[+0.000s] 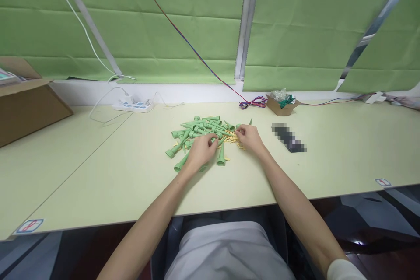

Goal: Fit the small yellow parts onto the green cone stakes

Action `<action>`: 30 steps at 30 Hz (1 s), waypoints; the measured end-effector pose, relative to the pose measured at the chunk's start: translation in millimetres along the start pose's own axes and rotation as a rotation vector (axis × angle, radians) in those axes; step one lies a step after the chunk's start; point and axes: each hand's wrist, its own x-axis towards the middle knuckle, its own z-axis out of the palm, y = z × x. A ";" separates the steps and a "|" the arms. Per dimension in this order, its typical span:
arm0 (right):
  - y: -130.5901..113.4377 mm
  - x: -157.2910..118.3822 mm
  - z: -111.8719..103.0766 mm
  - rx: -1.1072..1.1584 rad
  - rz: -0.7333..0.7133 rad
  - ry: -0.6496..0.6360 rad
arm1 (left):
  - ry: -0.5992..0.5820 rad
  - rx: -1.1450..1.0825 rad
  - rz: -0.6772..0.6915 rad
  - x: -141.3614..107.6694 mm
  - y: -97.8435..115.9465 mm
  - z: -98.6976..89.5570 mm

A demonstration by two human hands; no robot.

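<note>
Green hollow plastic spikes [204, 127], with wide ends and pointed tips, lie in a loose heap on the table. Small yellow pieces [231, 137] are scattered at the heap's right side. My left hand [202, 151] rests over the front of the heap, fingers curled together; whatever they pinch is hidden. One green spike [221, 155] lies just right of it, wide end toward me. My right hand [250, 138] is closed in a pinch beside the yellow pieces. A green tip [251, 121] shows just above it; I cannot tell whether these fingers hold it.
A cardboard box [29, 107] stands at the left. Behind are a power strip [133, 105], a coiled red-blue cable [253, 102] and a small carton [281, 106] holding clear plastic. A blurred dark object [288, 138] lies to the right. The table [131, 192] ends close to my body.
</note>
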 end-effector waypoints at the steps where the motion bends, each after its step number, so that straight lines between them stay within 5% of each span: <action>1: 0.3 0.0 -1.2 -0.006 0.009 -0.005 | 0.027 -0.004 -0.024 2.2 -3.2 -2.0; 9: -1.0 -2.4 -2.2 -0.003 -0.021 -0.065 | 0.121 -0.282 -0.242 14.6 -27.0 -3.1; 30: 1.9 -2.5 -2.1 -0.140 -0.121 -0.231 | 0.054 -0.155 -0.164 10.2 -18.8 -0.3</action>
